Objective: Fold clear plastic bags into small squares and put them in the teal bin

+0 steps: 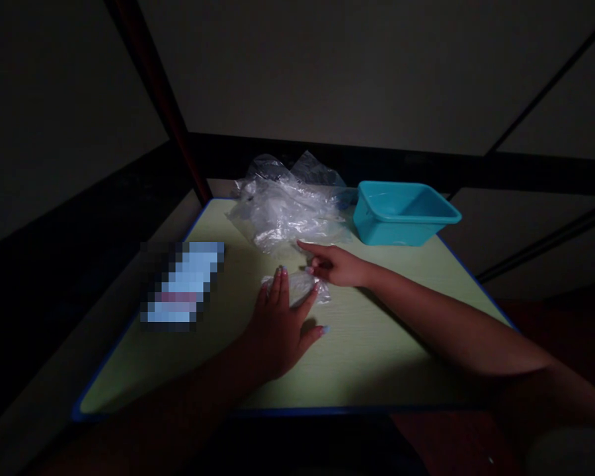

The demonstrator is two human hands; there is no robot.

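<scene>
A small clear plastic bag (322, 295) lies on the table in front of me, partly covered by my fingers. My left hand (280, 327) rests on its near side, fingers spread and thumb pointing right. At the bag's far right edge is my right hand (344, 266). Its thumb and a curled finger close on that edge, while one finger stretches out to the left. Just beyond sits a crumpled heap of clear plastic bags (290, 208), near that outstretched fingertip.
A turquoise plastic basket (401, 231) stands at the table's back right. On the left lies a pixelated, lit rectangular thing (186, 281). The pale table (377, 363) has a blue edge. Behind it rises a wall (337, 79), and the surroundings are dark.
</scene>
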